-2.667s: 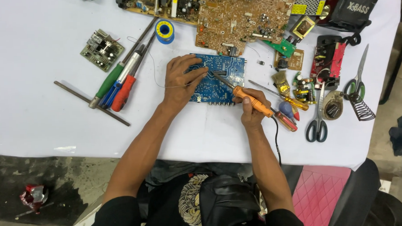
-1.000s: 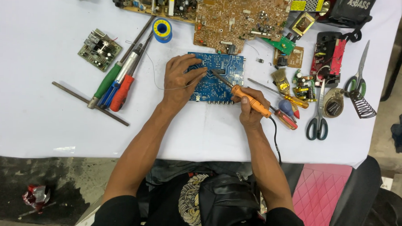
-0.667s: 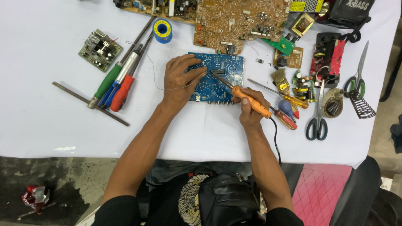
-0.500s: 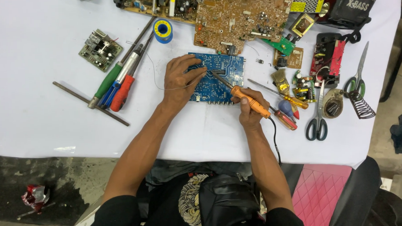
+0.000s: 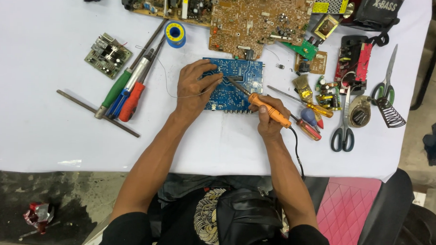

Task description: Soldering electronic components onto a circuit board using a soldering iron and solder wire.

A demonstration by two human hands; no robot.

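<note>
Nearest the person, the right hand is closed around the orange handle of a soldering iron, whose dark cord trails back over the near edge of the white table; the iron slants up and left, its tip resting on the blue circuit board. The left hand lies on the left part of that board, fingers curled and pinched on a thin solder wire that loops out to the left. The board sits mid-table, just beyond both hands. To the left lie a long metal rod and a cluster of screwdrivers with green, blue and red handles; to the right, more small screwdrivers and black-handled scissors. Farther off are a small green board, a blue solder spool, and a large brown circuit board at the far edge.
</note>
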